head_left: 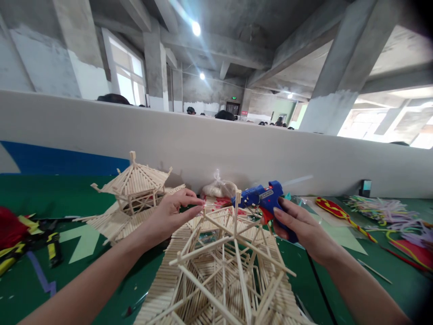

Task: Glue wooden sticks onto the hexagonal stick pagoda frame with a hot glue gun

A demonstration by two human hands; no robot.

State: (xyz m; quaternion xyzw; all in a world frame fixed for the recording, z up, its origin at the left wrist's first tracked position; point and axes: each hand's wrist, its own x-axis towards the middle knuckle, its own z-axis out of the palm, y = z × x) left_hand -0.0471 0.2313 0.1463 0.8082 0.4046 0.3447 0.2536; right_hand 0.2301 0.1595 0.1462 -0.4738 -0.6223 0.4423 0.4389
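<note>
My right hand (297, 221) is wrapped round the grip of a blue hot glue gun (252, 196) with a red trigger. Its nozzle points left, behind the top post of a wooden-stick pavilion model (237, 253). This model has an open roof frame of thin sticks over a slatted base and stands right in front of me. At the frame's far left corner is my left hand (176, 210), thumb and forefinger pinched near a stick end. Whatever small thing lies between those fingertips is too small to make out.
A second stick pavilion (135, 185) with a covered roof stands at the left. Yellow-and-black cutters (53, 248) lie nearby. Behind are a knotted plastic bag (216, 187) and a white partition (237, 144). Colourful pipe cleaners (379, 212) and a red-yellow woven piece (331, 207) occupy the right.
</note>
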